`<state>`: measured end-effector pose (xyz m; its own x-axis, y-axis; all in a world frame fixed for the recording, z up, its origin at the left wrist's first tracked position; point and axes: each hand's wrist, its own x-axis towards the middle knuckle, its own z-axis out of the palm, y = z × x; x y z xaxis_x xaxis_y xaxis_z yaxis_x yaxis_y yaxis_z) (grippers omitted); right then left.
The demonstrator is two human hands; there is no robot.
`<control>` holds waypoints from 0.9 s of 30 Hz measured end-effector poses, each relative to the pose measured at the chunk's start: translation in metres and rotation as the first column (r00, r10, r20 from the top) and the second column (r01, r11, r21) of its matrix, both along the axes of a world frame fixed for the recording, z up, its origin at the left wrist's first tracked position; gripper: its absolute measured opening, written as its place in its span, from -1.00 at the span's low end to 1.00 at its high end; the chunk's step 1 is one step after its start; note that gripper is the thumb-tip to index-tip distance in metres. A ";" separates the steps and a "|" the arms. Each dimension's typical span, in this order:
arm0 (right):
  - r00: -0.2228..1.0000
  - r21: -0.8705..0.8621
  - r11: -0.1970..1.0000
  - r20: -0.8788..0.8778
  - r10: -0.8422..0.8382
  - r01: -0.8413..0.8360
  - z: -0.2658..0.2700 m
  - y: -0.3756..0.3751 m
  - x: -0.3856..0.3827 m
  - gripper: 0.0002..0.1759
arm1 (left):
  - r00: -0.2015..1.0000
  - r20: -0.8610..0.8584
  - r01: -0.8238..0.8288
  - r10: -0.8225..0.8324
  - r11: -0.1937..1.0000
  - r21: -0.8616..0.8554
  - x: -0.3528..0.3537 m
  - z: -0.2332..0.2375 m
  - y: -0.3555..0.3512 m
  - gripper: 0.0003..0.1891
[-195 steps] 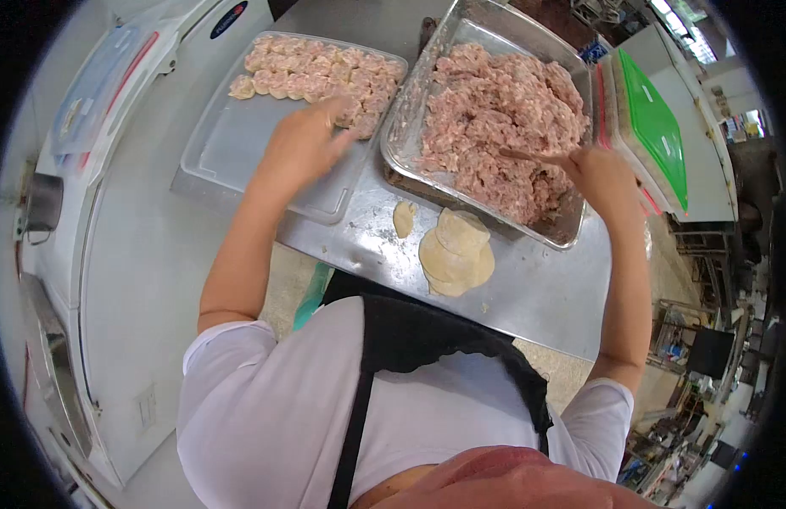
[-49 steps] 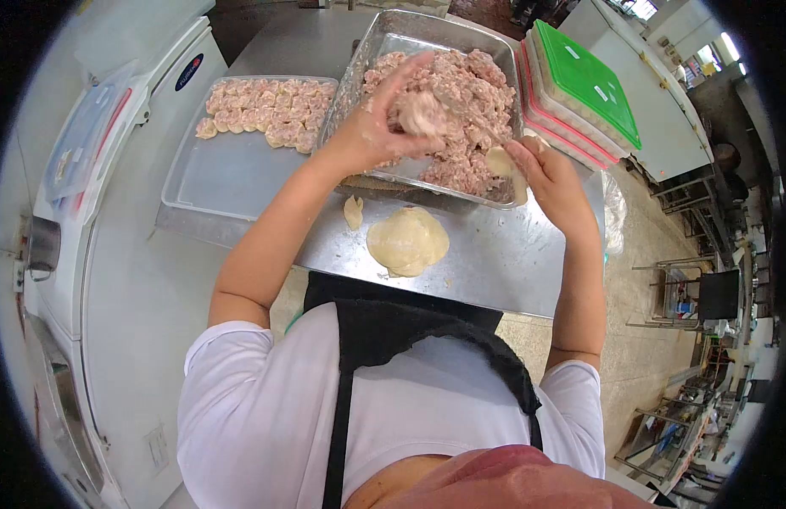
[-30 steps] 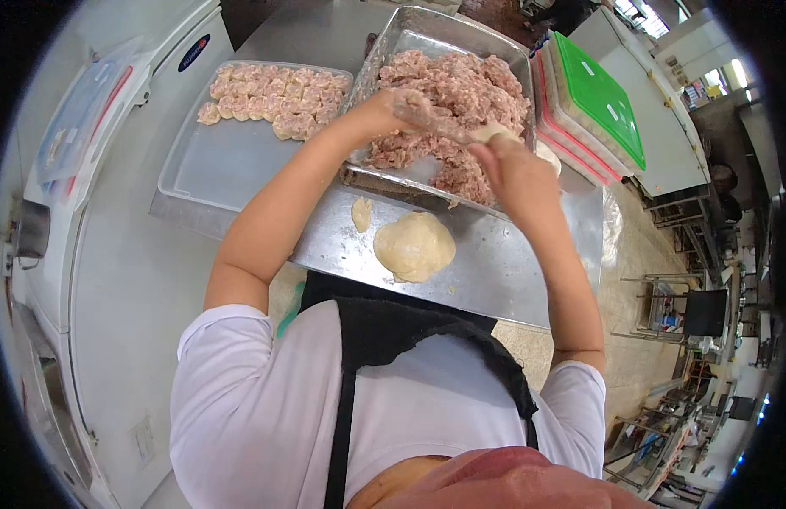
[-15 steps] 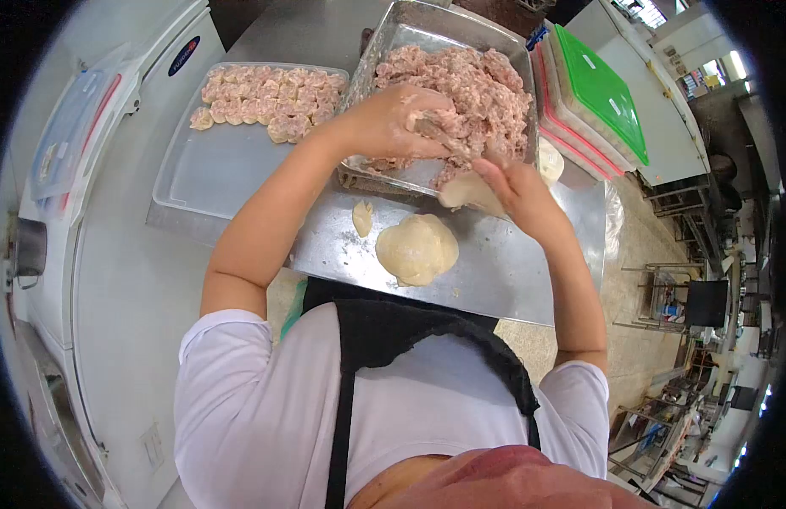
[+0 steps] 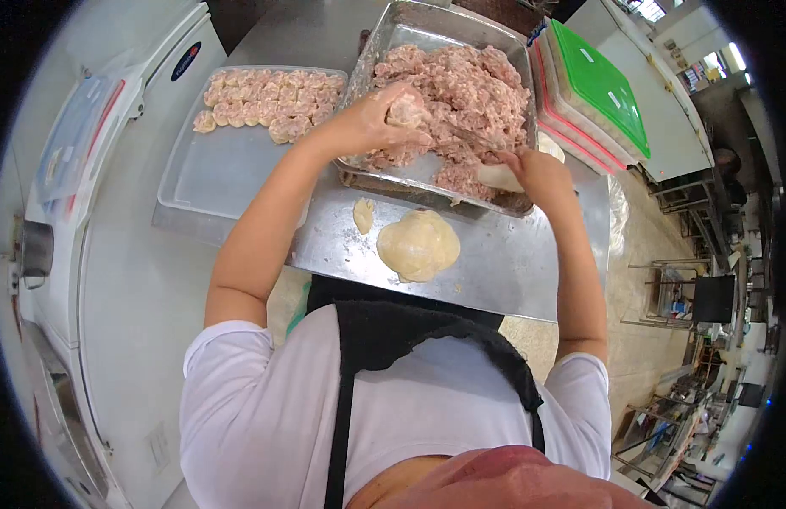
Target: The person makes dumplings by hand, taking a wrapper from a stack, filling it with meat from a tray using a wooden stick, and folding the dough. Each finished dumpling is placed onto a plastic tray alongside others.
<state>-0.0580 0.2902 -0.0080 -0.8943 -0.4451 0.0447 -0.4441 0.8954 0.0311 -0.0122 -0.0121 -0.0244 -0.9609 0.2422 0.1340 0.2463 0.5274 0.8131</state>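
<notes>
My left hand is closed around a dumpling topped with meat filling, over the left side of a metal pan. Ground meat filling is heaped in that pan. At the pan's near right corner, my right hand grips a thin spatula whose blade reaches into the meat. A pale dough wrapper also hangs at the right fingers. Closer to me, a round stack of dough wrappers lies on the metal table, beside one small dough piece.
On the left, a plastic tray holds rows of filled dumplings. Stacked containers with a green lid stand to the right of the pan. A white freezer flanks the left side.
My left hand has drawn slightly left with the dumpling, which now shows between the fingers. My right hand has shifted right, carrying the wrapper up over the pan's corner.
</notes>
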 end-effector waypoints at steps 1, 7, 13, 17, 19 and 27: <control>0.999 -0.046 0.998 0.015 -0.039 0.040 0.011 0.003 0.005 -0.51 | 0.984 -0.176 0.025 -0.008 0.995 0.094 0.006 0.007 0.000 -0.44; 0.950 -0.570 0.819 0.214 0.228 -0.068 0.038 -0.019 0.048 -0.58 | 0.967 -0.211 0.149 -0.145 0.989 0.004 0.014 0.035 0.018 -0.47; 0.971 -0.394 0.893 0.008 0.240 -0.217 0.067 -0.019 0.065 -0.46 | 0.979 -0.201 0.025 -0.040 0.997 -0.074 0.011 0.021 0.017 -0.50; 0.954 -0.329 0.913 0.092 0.284 -0.241 0.046 -0.022 0.051 -0.49 | 0.972 -0.234 0.003 -0.037 0.990 -0.143 0.009 0.014 0.017 -0.50; 0.950 -0.448 0.875 0.148 0.274 -0.183 0.041 -0.016 0.048 -0.50 | 0.984 -0.175 -0.007 -0.020 0.988 -0.154 0.024 0.028 0.009 -0.49; 0.663 -0.722 0.357 0.689 0.292 0.593 -0.031 0.010 0.013 -0.60 | 0.836 0.024 -0.539 0.548 0.829 -0.150 0.087 -0.002 -0.135 -0.41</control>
<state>-0.0452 0.3000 -0.0386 -0.8775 -0.3800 -0.2926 0.2228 0.2173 -0.9503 0.0743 -0.1469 -0.0267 -0.9478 -0.3105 0.0729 -0.1612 0.6636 0.7305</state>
